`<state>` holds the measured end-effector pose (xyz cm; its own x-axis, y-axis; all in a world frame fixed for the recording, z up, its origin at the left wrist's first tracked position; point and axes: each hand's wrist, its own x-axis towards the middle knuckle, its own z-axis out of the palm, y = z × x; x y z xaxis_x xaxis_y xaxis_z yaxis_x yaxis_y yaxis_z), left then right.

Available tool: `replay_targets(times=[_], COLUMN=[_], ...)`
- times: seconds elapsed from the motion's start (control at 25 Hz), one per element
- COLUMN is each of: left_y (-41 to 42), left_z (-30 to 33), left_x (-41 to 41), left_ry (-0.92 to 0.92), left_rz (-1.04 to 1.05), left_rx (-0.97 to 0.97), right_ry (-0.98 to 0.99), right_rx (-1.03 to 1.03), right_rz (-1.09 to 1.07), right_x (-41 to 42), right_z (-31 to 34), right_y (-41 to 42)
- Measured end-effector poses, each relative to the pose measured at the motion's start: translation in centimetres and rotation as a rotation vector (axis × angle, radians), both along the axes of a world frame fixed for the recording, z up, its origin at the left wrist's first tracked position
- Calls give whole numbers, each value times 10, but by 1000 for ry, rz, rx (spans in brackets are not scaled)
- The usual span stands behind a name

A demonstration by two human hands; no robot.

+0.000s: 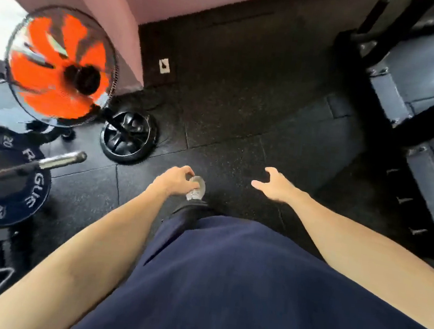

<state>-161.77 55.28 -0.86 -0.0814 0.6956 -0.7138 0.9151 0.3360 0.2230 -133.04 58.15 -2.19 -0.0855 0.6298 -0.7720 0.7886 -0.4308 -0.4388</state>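
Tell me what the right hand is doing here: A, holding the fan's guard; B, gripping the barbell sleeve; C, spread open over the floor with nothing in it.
C: the right hand shows spread fingers above the dark floor mat, holding nothing and well away from both the barbell and the fan.

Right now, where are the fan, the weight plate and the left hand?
fan (40, 78), head view, on an orange blade behind the grille.
weight plate (32, 197), head view, on its lettered face.
left hand (174, 181), head view, on the back of the hand.
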Motion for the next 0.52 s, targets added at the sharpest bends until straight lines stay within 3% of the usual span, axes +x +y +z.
replay_targets(times=[0.32, 0.52], left_y=[189, 262], left_z=[-12, -4], left_x=[68, 119], left_ry=[-79, -96], left_rz=[-639, -959], left_rx=[-52, -61], right_ry=[18, 16], right_rx=[18, 22], right_rz=[-648, -992], right_x=[31, 19], right_z=[0, 11], right_y=[17, 14])
